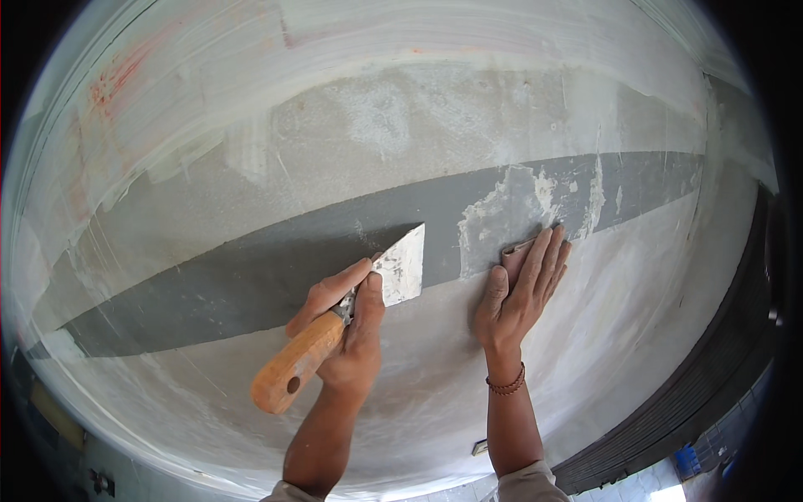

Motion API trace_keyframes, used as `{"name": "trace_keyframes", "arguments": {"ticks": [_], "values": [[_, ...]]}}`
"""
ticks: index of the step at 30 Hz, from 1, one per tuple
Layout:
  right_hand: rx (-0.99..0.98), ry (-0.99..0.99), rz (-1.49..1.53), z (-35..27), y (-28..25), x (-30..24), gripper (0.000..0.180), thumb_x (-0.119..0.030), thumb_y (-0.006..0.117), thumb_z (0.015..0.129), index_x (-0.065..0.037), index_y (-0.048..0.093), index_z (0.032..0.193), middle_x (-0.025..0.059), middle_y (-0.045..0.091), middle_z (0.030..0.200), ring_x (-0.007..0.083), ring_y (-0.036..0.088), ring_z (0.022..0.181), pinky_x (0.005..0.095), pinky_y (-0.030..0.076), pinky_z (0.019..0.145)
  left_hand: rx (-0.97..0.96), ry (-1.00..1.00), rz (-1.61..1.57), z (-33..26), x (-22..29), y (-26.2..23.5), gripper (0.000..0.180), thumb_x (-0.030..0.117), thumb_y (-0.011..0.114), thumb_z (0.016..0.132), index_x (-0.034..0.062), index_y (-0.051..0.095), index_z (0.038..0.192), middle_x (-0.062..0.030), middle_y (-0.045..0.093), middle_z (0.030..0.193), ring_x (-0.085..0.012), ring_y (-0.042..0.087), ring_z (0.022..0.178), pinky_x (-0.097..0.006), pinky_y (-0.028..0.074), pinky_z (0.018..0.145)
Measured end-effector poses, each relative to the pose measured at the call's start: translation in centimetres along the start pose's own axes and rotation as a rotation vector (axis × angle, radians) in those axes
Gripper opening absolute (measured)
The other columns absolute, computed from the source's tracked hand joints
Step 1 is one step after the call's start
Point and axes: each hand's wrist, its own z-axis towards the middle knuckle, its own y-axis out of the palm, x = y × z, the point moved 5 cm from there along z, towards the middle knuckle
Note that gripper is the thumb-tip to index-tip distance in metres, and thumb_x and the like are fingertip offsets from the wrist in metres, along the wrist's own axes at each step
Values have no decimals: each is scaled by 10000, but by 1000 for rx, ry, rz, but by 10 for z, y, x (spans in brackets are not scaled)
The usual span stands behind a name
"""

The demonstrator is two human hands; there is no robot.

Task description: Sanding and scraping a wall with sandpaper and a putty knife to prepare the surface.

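Observation:
My left hand (358,339) is closed around a putty knife (402,273), its fingers near the base of the blade. The knife's wooden handle sticks out toward the lower left, and white residue covers the broad metal blade. In front of me is a wall with a dark grey band (251,272) running across it. My right hand (520,303) lies against the wall at the band's lower edge, its fingers pressing a folded piece of brown sandpaper (514,258) that they partly hide. Just above it are pale, flaking patches (498,209) on the band.
Red smears (121,77) mark the wall's upper left. Dark ribbed material (669,410) curves along the lower right, with a blue object (687,460) on the floor beyond it. A small rectangular fitting (479,448) sits low, beside my right forearm.

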Motion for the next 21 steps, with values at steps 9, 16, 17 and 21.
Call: {"name": "trace_keyframes", "arguments": {"ticks": [9, 16, 17, 21], "values": [[-187, -326, -12, -10, 19, -72, 625, -388, 334, 958, 90, 285, 1357, 302, 230, 1424, 484, 150, 1335, 555, 161, 1074, 362, -146, 108, -6, -14, -103, 204, 52, 637, 832, -13, 563, 1011, -115, 592, 962, -161, 611, 838, -251, 508, 692], [-147, -225, 15, -30, 27, -99, 760, -538, 247, 935, 62, 204, 1400, 300, 164, 1450, 480, 101, 1349, 552, 70, 1084, 570, -400, 40, -44, -25, -186, 209, 120, 615, 844, -21, 551, 985, -112, 552, 894, -184, 594, 832, -298, 509, 748], [-186, -279, 39, -22, 24, -99, 836, -599, 277, 900, 54, 173, 1412, 295, 144, 1457, 475, 73, 1355, 544, 48, 1086, 570, -404, 52, -47, -23, -191, 215, 127, 619, 842, -22, 551, 981, -108, 550, 882, -184, 592, 827, -299, 507, 754], [-91, -212, -28, 34, 24, -92, 925, -664, 291, 857, 86, 199, 1390, 318, 155, 1443, 506, 78, 1340, 585, 51, 1065, 561, -422, 29, -59, -32, -188, 251, 164, 643, 823, -13, 555, 977, -90, 547, 867, -180, 587, 822, -301, 504, 755]]}}
